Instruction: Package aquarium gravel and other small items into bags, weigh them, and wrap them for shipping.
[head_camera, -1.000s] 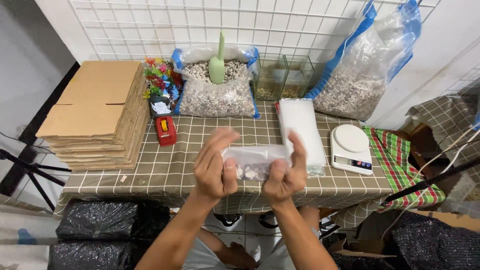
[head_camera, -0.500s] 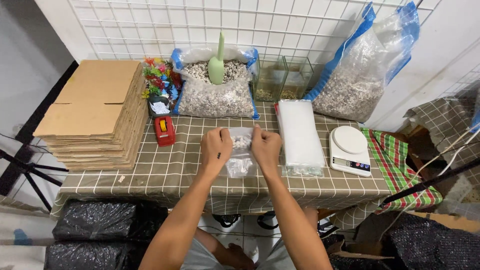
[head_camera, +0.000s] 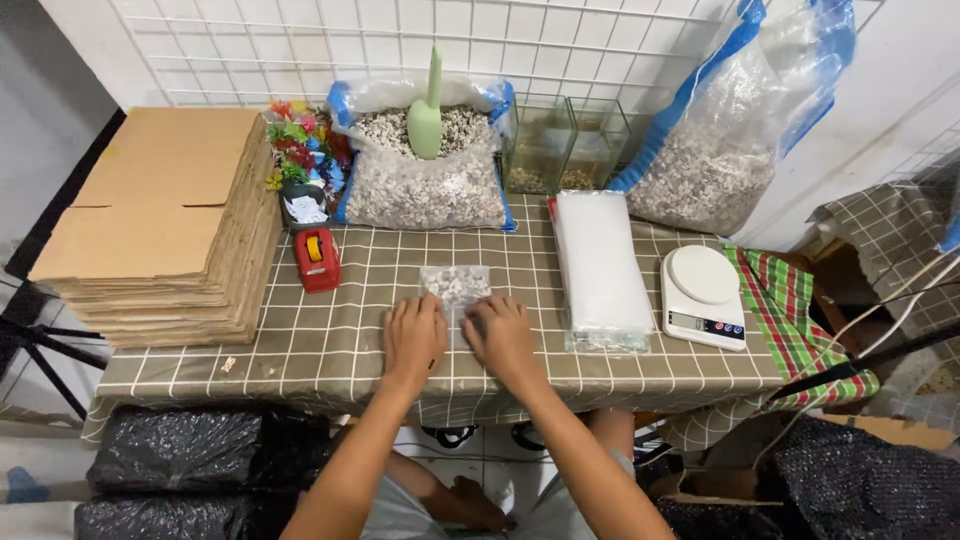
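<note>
Both palms down flat now — left hand (head_camera: 413, 338) and right hand (head_camera: 500, 340) pressing the near end of the small clear bag of gravel (head_camera: 455, 287) on the checked tablecloth (head_camera: 300, 345) — looks like sealing, so firm, even pressure along its edge comes next.

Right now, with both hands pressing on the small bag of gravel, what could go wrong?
1. The small clear bag of gravel lies flat under the left hand and right hand. I cannot tell whether its mouth is sealed; if not, pressing may push stones onto the table.
2. The stack of clear bags lies close to the right hand; a sideways sweep might knock it askew.
</note>
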